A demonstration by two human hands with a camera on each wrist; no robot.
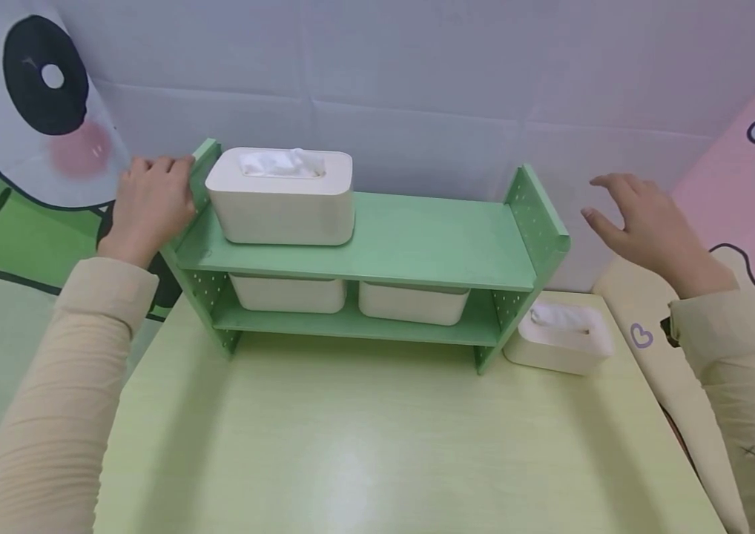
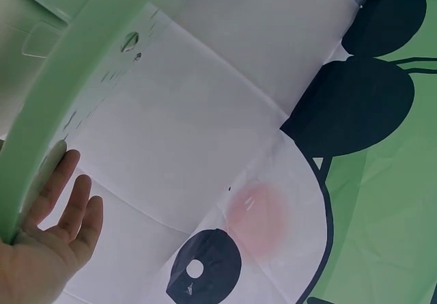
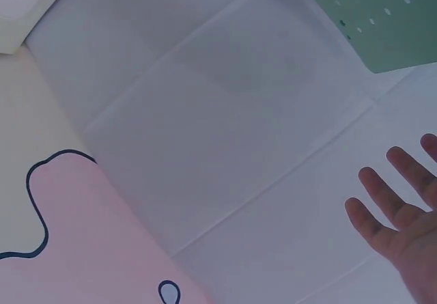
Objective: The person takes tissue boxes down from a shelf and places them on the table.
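A green two-tier shelf [image 1: 431,237] stands on the table. My left hand [image 1: 153,204] grips the upper part of its left side panel [image 2: 51,92]; in the left wrist view the fingers lie along the panel's outer face, and the thumb is mostly hidden. My right hand [image 1: 647,226] is in the air to the right of the shelf, apart from its right panel [image 1: 538,222], fingers spread and holding nothing. A white tissue box [image 1: 284,211] sits at the left of the top tier, a tissue showing in its opening. Two white boxes [image 1: 287,294] stand on the lower tier, their tops partly hidden.
Another white tissue box [image 1: 554,352] stands on the pale wooden table [image 1: 351,437], right of the shelf and close to its right leg. Behind is a whitish cloth backdrop [image 1: 417,96] with cartoon prints on both sides. The table's right edge runs beneath my right arm.
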